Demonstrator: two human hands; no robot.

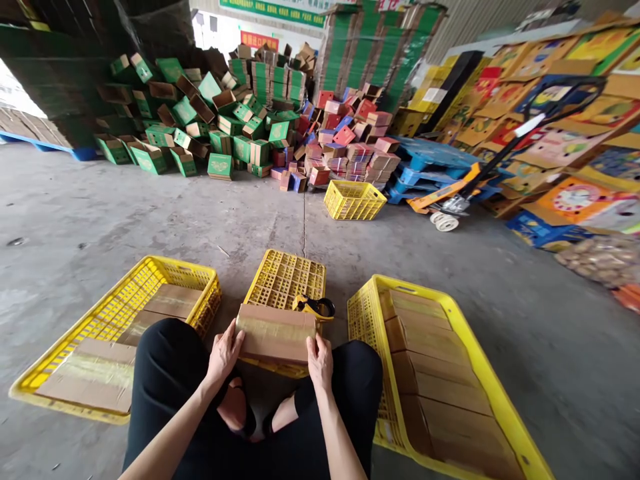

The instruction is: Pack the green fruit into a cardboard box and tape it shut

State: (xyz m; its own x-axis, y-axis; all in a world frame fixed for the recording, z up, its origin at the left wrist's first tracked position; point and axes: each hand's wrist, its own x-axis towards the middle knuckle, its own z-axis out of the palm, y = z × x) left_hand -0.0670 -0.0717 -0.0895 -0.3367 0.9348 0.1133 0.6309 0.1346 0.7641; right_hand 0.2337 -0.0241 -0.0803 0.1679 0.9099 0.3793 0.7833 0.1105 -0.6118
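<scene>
A small brown cardboard box [275, 337] with clear yellowish tape across its face is held between my two hands. My left hand [225, 353] grips its left end, and my right hand [320, 360] grips the right end, thumbs on the near face. Below and behind the box is an upturned yellow crate [287, 277], with a yellow and black tape dispenser [314, 307] resting on it just beyond the box. To the left, a yellow crate [165, 267] holds several flat taped boxes. On the right, another yellow crate [370, 307] contains a row of similar boxes.
Farther out on the concrete floor stands a yellow crate [354, 200]. Behind it lie heaps of green boxes [220, 165] and red boxes [345, 135]. Blue pallets [435, 160], an orange pallet jack [450, 197] and stacked fruit cartons [580, 200] occupy the right side.
</scene>
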